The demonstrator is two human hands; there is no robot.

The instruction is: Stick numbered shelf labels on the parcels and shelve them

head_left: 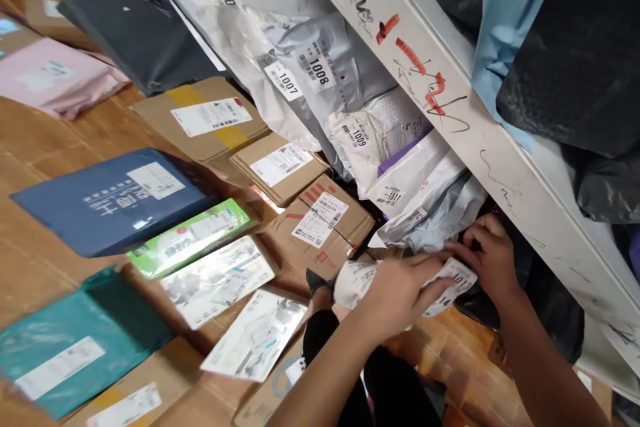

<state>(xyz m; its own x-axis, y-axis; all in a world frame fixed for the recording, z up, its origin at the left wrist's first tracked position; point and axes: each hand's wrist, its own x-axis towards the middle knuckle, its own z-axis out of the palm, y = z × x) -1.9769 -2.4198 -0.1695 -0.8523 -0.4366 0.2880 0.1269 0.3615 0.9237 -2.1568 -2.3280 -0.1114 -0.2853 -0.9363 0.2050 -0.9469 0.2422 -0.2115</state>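
My left hand [400,287] is closed round a roll of number labels [353,280]; its white paper shows beside the wrist. From those fingers a label strip [457,283] printed 1013 and 14 sticks out. My right hand [490,257] is closed, its thumb and fingertips pinching at the upper edge of the strip. Just beyond both hands, grey-white mailing bags stand in a row on the low shelf, among them a bag labelled 1012 [430,213], one labelled 1011 [400,183] and one labelled 1009 [370,133].
A white shelf edge [415,67] with scribbles slants above my hands. On the wooden floor at left lie cardboard boxes [320,227], a blue parcel [110,203], a green box [193,240], a teal bag [65,347] and a pink bag [55,77]. Black bags [545,313] are at right.
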